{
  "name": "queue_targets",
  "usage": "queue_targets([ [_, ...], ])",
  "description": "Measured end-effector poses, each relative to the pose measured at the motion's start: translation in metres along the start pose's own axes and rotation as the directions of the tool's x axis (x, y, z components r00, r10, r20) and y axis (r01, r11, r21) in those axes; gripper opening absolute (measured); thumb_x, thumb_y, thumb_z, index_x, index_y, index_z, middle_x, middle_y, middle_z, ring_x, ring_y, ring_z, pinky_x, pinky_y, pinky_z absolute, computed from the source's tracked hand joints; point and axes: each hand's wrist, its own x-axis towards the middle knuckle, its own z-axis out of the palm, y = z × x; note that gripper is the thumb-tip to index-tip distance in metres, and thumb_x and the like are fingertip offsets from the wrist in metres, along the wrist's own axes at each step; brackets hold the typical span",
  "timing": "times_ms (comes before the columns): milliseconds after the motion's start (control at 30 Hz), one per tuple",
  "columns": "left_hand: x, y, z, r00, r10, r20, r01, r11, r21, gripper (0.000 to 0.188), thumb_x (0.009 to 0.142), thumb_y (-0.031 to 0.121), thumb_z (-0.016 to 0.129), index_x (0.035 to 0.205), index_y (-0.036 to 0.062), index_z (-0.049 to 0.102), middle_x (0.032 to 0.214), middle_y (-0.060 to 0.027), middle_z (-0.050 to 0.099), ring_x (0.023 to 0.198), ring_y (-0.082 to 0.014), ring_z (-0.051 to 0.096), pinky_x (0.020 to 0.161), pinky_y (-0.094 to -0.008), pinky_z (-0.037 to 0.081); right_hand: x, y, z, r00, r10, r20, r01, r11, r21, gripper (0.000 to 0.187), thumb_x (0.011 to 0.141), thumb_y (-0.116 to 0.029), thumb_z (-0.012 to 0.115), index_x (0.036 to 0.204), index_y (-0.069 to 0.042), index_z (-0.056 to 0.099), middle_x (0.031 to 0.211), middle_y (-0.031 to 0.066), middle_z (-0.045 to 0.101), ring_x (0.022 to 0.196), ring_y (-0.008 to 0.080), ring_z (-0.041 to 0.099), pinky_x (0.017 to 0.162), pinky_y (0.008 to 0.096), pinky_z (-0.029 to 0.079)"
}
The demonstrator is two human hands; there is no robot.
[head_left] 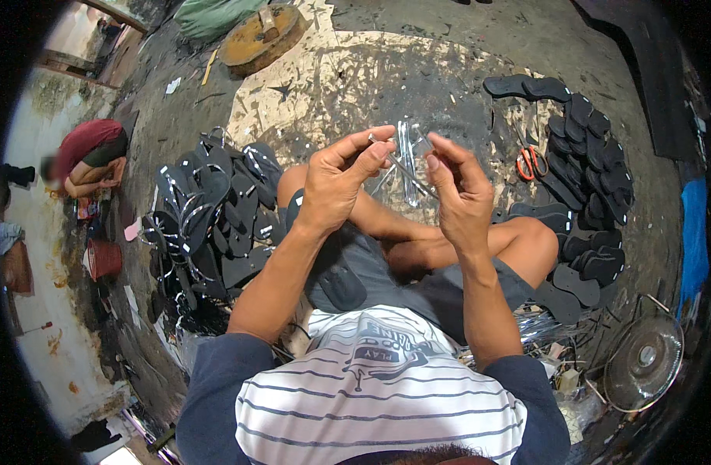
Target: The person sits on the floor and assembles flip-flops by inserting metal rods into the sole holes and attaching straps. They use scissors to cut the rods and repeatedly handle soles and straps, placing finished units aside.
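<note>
My left hand (330, 180) pinches one end of a thin, shiny silver sandal strap (408, 172) between thumb and fingers. The strap slants down to my right hand (462, 194), whose thumb and fingers are closed around its other end. Both hands are raised above my crossed legs. Beyond them, a small bundle of silver straps (404, 138) lies on the ground, partly hidden behind the hands. A black sandal sole (342, 287) rests on my lap.
Sandals with silver straps (193, 203) are piled at left. Stacked black soles (584, 151) curve along the right, near orange-handled scissors (531, 163). A round wooden block (263, 39) stands far off, a wire fan guard (644, 360) lower right. Another person (93, 155) crouches at far left.
</note>
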Motion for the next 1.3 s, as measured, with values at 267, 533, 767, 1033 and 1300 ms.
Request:
queue_targets([
  [267, -0.015, 0.001, 0.003, 0.998, 0.068, 0.017, -0.064, 0.982, -0.177, 0.037, 0.097, 0.008, 0.068, 0.132, -0.0017, 0.062, 0.125, -0.0088, 0.068, 0.109, -0.0115, 0.064, 0.096, -0.0255, 0.052, -0.007, -0.038, 0.014, 0.973, -0.202, 0.114, 0.224, 0.947, -0.229, 0.031, 0.088, 0.002, 0.067, 0.115, -0.011, 0.074, 0.103, 0.0092, 0.07, 0.093, 0.0221, 0.065, 0.081, 0.0338, 0.053],
  [533, -0.019, 0.0, 0.008, 0.994, 0.109, 0.03, -0.103, 0.982, -0.16, 0.035, 0.095, 0.009, 0.07, 0.128, -0.0023, 0.065, 0.114, -0.0054, 0.069, 0.095, -0.0113, 0.064, 0.087, -0.0258, 0.052, -0.011, -0.035, 0.008, 0.979, -0.121, 0.167, 0.145, 0.979, -0.142, 0.029, 0.086, 0.001, 0.067, 0.113, -0.008, 0.073, 0.103, 0.0108, 0.07, 0.095, 0.0242, 0.069, 0.082, 0.0358, 0.055],
  [767, -0.022, -0.001, 0.004, 0.982, 0.188, 0.02, -0.189, 0.97, 0.15, 0.034, 0.095, 0.011, 0.071, 0.127, 0.0009, 0.068, 0.11, -0.0056, 0.068, 0.1, -0.0136, 0.065, 0.088, -0.026, 0.052, -0.013, -0.025, 0.016, 0.984, 0.084, 0.156, -0.085, 0.996, -0.001, 0.016, 0.089, -0.005, 0.069, 0.105, -0.002, 0.069, 0.097, 0.0138, 0.071, 0.081, 0.0285, 0.07, 0.073, 0.0341, 0.056],
  [1033, -0.072, -0.053, -0.138, 0.987, 0.117, 0.109, -0.125, 0.139, 0.982, 0.082, 0.081, 0.042, 0.079, 0.149, 0.0092, 0.046, 0.146, -0.0191, 0.049, 0.137, -0.0376, 0.043, 0.113, -0.0514, 0.03, -0.002, -0.133, -0.038, 0.63, -0.677, 0.381, 0.164, 0.595, 0.787, 0.007, 0.088, 0.0, 0.072, 0.09, 0.003, 0.067, 0.091, 0.0209, 0.07, 0.076, 0.0243, 0.07, 0.066, 0.0336, 0.062],
  [1300, -0.104, -0.029, -0.083, 0.976, -0.138, -0.168, 0.188, 0.924, 0.333, 0.061, 0.085, 0.008, 0.074, 0.141, 0.0038, 0.05, 0.122, -0.0072, 0.062, 0.108, -0.0169, 0.062, 0.096, -0.0316, 0.05, -0.005, -0.155, -0.034, 0.67, -0.581, 0.462, 0.024, 0.639, 0.769, 0.01, 0.083, 0.004, 0.075, 0.09, 0.004, 0.067, 0.088, 0.0208, 0.071, 0.07, 0.0227, 0.068, 0.058, 0.0293, 0.06],
])
